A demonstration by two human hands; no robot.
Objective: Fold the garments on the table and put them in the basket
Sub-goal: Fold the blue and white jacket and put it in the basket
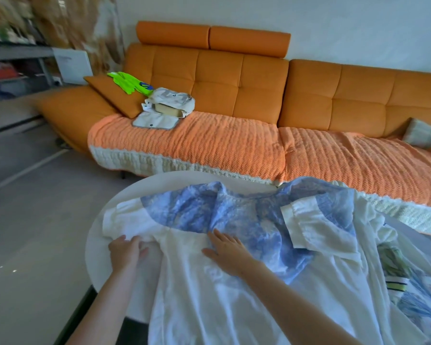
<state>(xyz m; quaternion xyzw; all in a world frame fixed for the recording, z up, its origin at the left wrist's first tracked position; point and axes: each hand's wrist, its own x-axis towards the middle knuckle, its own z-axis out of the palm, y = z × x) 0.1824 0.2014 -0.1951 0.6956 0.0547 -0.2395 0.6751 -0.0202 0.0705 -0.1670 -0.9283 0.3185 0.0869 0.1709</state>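
A white shirt with a blue mottled yoke and collar [239, 215] lies spread on the round white table [97, 252]. Its right sleeve is folded in over the chest. My left hand [126, 249] pinches the white left sleeve near the shoulder seam at the table's left edge. My right hand [228, 250] rests flat, fingers apart, on the shirt's middle just below the blue part. A second, patterned garment [403, 290] with blue, green and yellow print lies under the shirt at the right. No basket is in view.
An orange sofa [234, 78] with a knitted orange cover stands right behind the table. A cream bag, a flat pouch and a bright green item [130, 82] lie on its left seat. Grey floor stretches to the left, with shelves in the far corner.
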